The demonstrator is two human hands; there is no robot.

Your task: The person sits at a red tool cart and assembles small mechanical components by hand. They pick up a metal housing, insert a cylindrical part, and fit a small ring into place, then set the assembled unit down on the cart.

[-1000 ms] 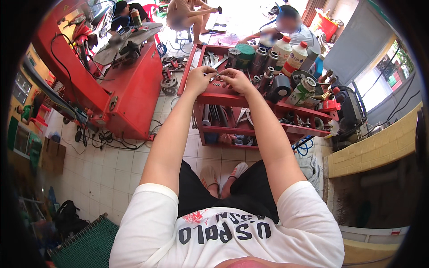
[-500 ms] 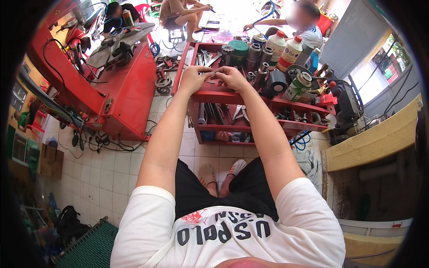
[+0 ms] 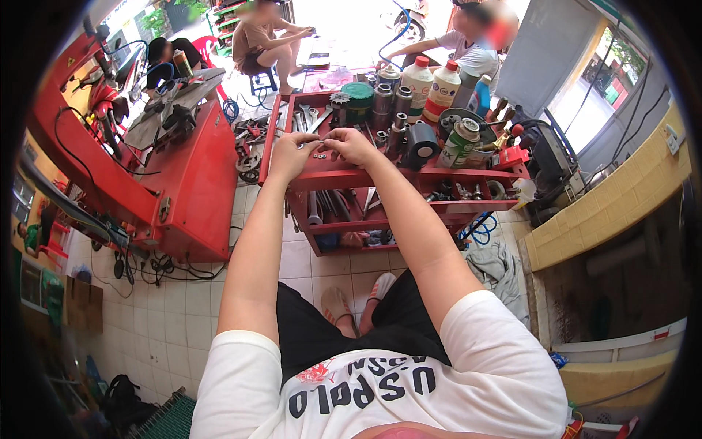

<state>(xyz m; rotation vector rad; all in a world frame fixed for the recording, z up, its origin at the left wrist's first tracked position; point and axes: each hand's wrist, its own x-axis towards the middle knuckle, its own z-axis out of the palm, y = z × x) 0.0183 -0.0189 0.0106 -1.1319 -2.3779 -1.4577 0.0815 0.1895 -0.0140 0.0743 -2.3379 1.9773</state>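
Close together over the top tray of a red tool cart [image 3: 344, 180], my left hand [image 3: 291, 156] and my right hand [image 3: 351, 146] face each other with fingertips almost meeting. Fingers and thumb are pinched on both; whatever they hold is too small to make out. A small shiny ring-like piece shows at the left hand's fingers. Below the fingertips, a few small metal nuts [image 3: 319, 155] lie on the red tray. Several wrenches [image 3: 311, 117] rest just beyond the left hand. Beyond and right of the right hand stand metal sockets [image 3: 397, 133] and a black cylinder [image 3: 422, 143].
Bottles [image 3: 442, 91], a green tub [image 3: 358, 102] and a spray can [image 3: 460, 142] crowd the cart's far and right side. A red machine [image 3: 186, 183] stands left, cables on the tiles beside it. Several people sit beyond the cart. A yellow ledge [image 3: 599, 197] runs along the right.
The view has shifted, so the cart now appears lower and farther left. My hands stay together over the tray with fingers pinched; the nuts still lie below them.
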